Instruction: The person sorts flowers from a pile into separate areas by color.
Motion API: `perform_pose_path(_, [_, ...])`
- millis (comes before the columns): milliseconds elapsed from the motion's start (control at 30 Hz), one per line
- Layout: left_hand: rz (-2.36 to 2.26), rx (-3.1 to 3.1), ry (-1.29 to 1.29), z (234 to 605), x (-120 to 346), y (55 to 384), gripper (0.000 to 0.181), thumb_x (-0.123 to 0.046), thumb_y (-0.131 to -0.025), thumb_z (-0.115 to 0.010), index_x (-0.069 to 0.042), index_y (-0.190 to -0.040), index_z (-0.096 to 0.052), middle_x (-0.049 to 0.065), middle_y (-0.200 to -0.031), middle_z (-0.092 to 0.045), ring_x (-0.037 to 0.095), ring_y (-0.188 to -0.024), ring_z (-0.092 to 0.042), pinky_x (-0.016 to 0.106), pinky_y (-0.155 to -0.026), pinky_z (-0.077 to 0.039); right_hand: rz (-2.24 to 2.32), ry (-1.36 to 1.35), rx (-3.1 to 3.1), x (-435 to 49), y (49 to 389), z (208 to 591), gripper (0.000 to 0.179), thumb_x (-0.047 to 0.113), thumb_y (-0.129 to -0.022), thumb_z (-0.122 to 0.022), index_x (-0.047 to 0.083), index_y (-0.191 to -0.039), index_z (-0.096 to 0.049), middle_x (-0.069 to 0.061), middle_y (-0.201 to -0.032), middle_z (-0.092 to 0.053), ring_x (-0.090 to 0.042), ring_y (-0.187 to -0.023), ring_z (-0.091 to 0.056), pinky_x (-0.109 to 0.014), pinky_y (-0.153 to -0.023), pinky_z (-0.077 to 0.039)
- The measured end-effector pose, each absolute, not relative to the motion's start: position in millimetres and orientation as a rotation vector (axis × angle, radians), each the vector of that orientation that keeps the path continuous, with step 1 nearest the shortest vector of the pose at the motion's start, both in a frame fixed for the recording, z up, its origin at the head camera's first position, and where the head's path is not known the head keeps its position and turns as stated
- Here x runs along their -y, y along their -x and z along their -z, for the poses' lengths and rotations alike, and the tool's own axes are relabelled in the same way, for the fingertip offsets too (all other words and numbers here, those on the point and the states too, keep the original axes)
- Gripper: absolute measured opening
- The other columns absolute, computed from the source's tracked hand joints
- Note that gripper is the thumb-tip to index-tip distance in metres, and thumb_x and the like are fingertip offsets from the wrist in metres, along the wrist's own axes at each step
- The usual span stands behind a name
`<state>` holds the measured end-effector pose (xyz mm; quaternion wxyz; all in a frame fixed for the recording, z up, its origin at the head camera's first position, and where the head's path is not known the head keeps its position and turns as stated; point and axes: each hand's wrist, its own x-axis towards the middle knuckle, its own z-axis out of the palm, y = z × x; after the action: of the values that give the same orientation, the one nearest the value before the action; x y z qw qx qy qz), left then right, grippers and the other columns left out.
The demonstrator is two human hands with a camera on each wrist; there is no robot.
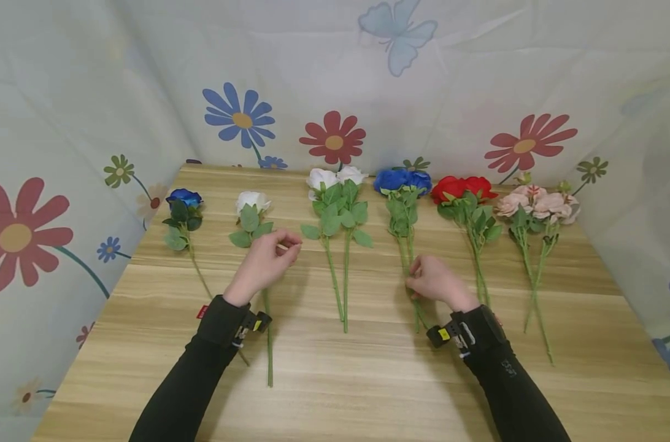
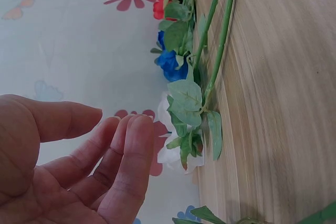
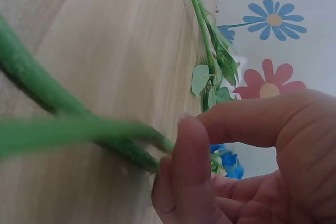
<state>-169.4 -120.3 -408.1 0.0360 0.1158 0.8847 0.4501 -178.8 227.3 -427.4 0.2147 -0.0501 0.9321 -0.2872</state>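
Two blue roses (image 1: 402, 181) with green stems lie right of the table's middle. My right hand (image 1: 440, 283) pinches at their stems, below the leaves. In the right wrist view one green stem (image 3: 58, 132) is blurred and crosses another near the fingertips. My left hand (image 1: 265, 261) hovers over a single white rose (image 1: 253, 201), its fingers loosely bent and thumb apart, with nothing in it. It covers part of that rose's stem. Between the hands lies a pair of white roses (image 1: 335, 179), stems toward me.
A single blue rose (image 1: 184, 197) lies at the far left. Right of the blue pair are red roses (image 1: 464, 189) and pink roses (image 1: 539, 204). All lie on a wooden table (image 1: 335, 387), with a flower-printed cloth (image 1: 291, 55) behind and at both sides.
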Motion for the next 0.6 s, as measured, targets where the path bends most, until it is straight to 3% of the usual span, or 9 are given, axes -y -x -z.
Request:
perform_pose_path(300, [-1.364, -2.707, -0.336, 409, 123, 172, 0.030, -0.020, -0.105, -0.053, -0.002, -0.125, -0.066, 0.016, -0.111, -0.069, 0.024, -0.088, -0.070, 0.034, -0.074, -0.055, 0.751, 0.094, -2.627, -232, 186, 421, 0.045, 0.028, -0.098, -0.061, -0.010, -0.119, -0.052, -0.010, -0.076, -0.071, -0.017, -0.069, -0.068, -0.029, -0.071, -0.052])
perform_pose_path(467, [-1.360, -2.698, -0.323, 409, 124, 171, 0.030, -0.020, -0.104, -0.054, -0.001, -0.125, -0.065, 0.016, -0.111, -0.069, 0.024, -0.089, -0.070, 0.033, -0.074, -0.055, 0.765, 0.132, -2.624, -228, 188, 425, 0.049, 0.027, -0.095, -0.065, -0.014, -0.119, -0.052, -0.012, -0.078, -0.071, -0.013, -0.063, -0.070, -0.038, -0.084, -0.056])
perform_pose_path(600, [-1.366, -2.687, -0.321, 409, 124, 169, 0.030, -0.020, -0.104, -0.054, -0.001, -0.125, -0.065, 0.016, -0.110, -0.069, 0.024, -0.087, -0.070, 0.032, -0.073, -0.055, 0.768, 0.097, -2.608, -224, 190, 428, 0.050, 0.022, -0.093, -0.070, -0.014, -0.122, -0.050, -0.012, -0.081, -0.071, -0.011, -0.064, -0.070, -0.039, -0.086, -0.058])
